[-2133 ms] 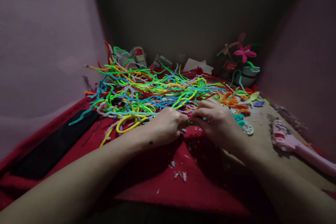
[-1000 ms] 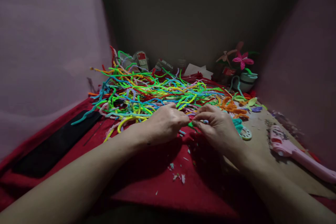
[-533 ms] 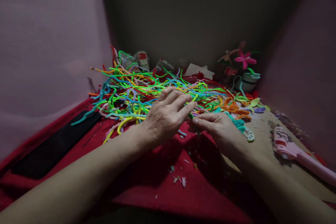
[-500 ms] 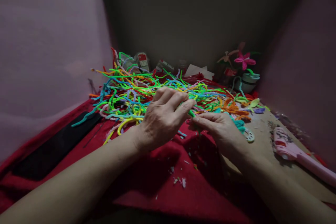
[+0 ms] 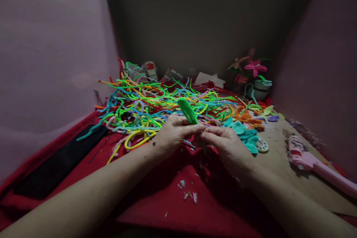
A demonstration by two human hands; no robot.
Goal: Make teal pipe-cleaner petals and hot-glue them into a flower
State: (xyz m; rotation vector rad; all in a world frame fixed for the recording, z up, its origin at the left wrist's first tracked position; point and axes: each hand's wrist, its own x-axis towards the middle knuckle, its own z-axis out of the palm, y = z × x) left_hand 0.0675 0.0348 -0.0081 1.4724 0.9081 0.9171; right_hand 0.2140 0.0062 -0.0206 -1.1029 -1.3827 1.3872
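Both hands are up at the middle, fingertips meeting, and there it is between them: a green leaf-shaped piece [image 5: 188, 111], its rounded end standing up and leaning to the left. The left hand [image 5: 177, 132] has it pinched low down, thumb laid along the near side, fingers curled in behind. Over to the right hand [image 5: 224, 142], and that's a tight pinch as well, thumb and forefinger pressed together at the lower end of the piece, right against the left thumb tip; exactly what sits between those tips is hidden. Neither hand is spread, the whole grip is in the fingertips. Just beyond them sprawls the heap of fuzzy stems [image 5: 156, 98], green, yellow, blue and red in a tangle. Tight beside the right hand, a cluster of turquoise petals [image 5: 247, 137], with a pale disc with holes [image 5: 262, 145] next to it on the tan board [image 5: 279, 134]. Farther right lies a pink tool [image 5: 302, 154]. And below the hands, little scraps [image 5: 194, 197] dot the red cloth [image 5: 164, 189].
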